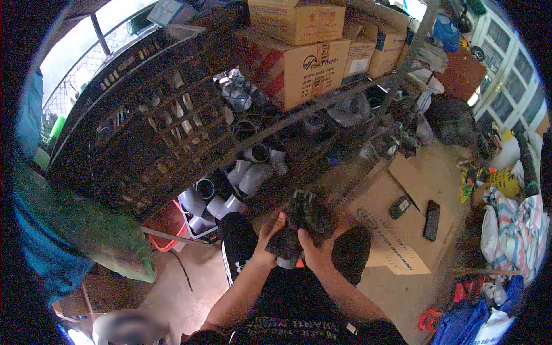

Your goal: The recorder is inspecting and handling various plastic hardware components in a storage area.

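My left hand (pixel 270 241) and my right hand (pixel 310 247) are both closed on a dark, mottled object (pixel 302 215) held low in front of my body, one hand on each side. A short grey cylindrical piece (pixel 286 263) shows at its lower end. What the dark object is I cannot make out. Just beyond my hands, left of the object, a white crate (pixel 201 229) holds several grey pipe fittings (pixel 253 178). To the right, a black phone (pixel 431 220) and a small dark device (pixel 399 207) lie on a flattened cardboard sheet (pixel 414 241).
A metal rack (pixel 322 98) carries cardboard boxes (pixel 313 75) and dark compartmented trays (pixel 149 132). A red bin (pixel 164 227) sits beside the crate. Green and blue covers (pixel 103 224) hang at the left. Sacks (pixel 512 230) and bags (pixel 471 310) crowd the right side.
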A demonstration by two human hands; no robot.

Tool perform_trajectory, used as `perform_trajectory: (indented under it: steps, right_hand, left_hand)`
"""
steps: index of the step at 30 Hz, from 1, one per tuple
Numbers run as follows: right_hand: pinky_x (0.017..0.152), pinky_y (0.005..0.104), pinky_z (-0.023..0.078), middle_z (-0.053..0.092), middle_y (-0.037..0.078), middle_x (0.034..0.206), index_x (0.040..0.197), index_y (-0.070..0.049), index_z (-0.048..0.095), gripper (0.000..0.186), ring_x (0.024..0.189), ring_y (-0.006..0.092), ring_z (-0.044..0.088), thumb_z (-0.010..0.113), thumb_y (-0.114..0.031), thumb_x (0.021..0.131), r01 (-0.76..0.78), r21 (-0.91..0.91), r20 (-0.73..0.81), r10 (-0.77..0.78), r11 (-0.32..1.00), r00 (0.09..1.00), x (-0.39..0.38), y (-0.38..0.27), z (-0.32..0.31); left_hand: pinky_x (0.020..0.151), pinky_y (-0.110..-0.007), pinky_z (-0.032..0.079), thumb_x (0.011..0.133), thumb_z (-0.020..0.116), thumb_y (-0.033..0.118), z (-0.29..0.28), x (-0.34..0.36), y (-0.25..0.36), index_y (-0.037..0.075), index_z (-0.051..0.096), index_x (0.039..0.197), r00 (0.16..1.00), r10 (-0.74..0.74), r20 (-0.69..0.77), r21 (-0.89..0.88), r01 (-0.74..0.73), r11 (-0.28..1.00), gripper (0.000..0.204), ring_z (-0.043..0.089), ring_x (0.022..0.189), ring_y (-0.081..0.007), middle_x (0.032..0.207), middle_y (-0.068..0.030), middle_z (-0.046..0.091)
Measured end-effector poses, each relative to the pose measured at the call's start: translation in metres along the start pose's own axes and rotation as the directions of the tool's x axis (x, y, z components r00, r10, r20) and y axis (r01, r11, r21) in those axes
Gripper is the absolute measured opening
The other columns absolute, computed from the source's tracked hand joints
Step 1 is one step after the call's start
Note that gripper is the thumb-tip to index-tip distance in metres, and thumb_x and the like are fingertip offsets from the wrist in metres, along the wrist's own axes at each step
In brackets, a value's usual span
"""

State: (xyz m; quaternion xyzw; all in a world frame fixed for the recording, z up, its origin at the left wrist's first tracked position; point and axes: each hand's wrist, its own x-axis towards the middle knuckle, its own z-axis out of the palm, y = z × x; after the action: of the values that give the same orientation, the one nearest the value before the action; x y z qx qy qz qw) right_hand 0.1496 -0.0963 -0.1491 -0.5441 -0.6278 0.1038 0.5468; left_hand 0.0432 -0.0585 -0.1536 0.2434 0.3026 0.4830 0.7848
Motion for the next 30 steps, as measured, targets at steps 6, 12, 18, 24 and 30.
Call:
perform_trajectory:
  steps: [6, 12, 18, 24, 30]
  right_hand:
    - [0.087, 0.0371, 0.041, 0.056, 0.017, 0.106, 0.112, 0.001, 0.046, 0.058, 0.098, 0.0314, 0.054, 0.073, -0.026, 0.067, -0.371, -0.013, -0.123, 0.367, 0.928, 0.922, 0.072, -0.003, -0.019]
    - [0.091, 0.0356, 0.038, 0.055, 0.013, 0.108, 0.116, 0.001, 0.044, 0.061, 0.101, 0.0244, 0.051, 0.073, -0.027, 0.070, -0.470, 0.329, -0.184, 0.544, 0.819, 0.819, 0.072, 0.009, -0.028]
    - [0.095, 0.0323, 0.033, 0.046, 0.009, 0.123, 0.123, 0.001, 0.041, 0.057, 0.108, 0.0208, 0.045, 0.064, -0.030, 0.080, -0.262, 0.562, -0.414, 0.541, 0.784, 0.732, 0.094, -0.008, -0.050]
    - [0.093, 0.0318, 0.036, 0.048, 0.008, 0.120, 0.123, -0.003, 0.042, 0.055, 0.107, 0.0196, 0.046, 0.063, -0.033, 0.081, -0.217, 0.674, -0.386, 0.588, 0.706, 0.711, 0.112, -0.001, -0.069]
    - [0.093, 0.0319, 0.038, 0.047, 0.009, 0.121, 0.125, -0.003, 0.037, 0.059, 0.105, 0.0207, 0.048, 0.059, -0.037, 0.083, -0.238, 0.796, -0.263, 0.672, 0.556, 0.692, 0.119, 0.025, -0.067]
  left_hand:
    - [0.063, -0.031, 0.051, 0.087, 0.036, 0.054, 0.027, -0.023, 0.012, 0.003, 0.052, 0.107, 0.961, -0.215, -0.175, 0.025, 0.223, 0.975, 0.057, 0.062, 0.070, -0.0211, 0.092, -0.0124, 0.060]
    - [0.056, -0.030, 0.049, 0.086, 0.034, 0.058, 0.043, -0.012, 0.023, 0.003, 0.057, 0.095, 0.982, -0.188, -0.029, 0.045, 0.190, 0.981, 0.059, 0.060, 0.058, -0.0192, 0.074, -0.0096, 0.062]
    - [0.073, -0.037, 0.051, 0.086, 0.043, 0.049, 0.038, -0.012, 0.024, 0.006, 0.052, 0.111, 0.941, -0.327, 0.092, 0.273, 0.292, 0.917, 0.050, 0.061, 0.081, -0.0221, 0.094, -0.0113, 0.061]
    - [0.071, -0.034, 0.052, 0.087, 0.039, 0.051, 0.039, -0.013, 0.007, 0.004, 0.049, 0.114, 0.865, -0.424, 0.268, 0.214, 0.376, 0.902, 0.056, 0.061, 0.077, -0.0245, 0.096, -0.0144, 0.060]
    - [0.058, -0.029, 0.051, 0.088, 0.043, 0.044, 0.039, -0.010, 0.021, 0.002, 0.054, 0.107, 0.778, -0.529, 0.338, 0.086, 0.534, 0.841, 0.047, 0.062, 0.068, -0.0191, 0.087, -0.0118, 0.063]
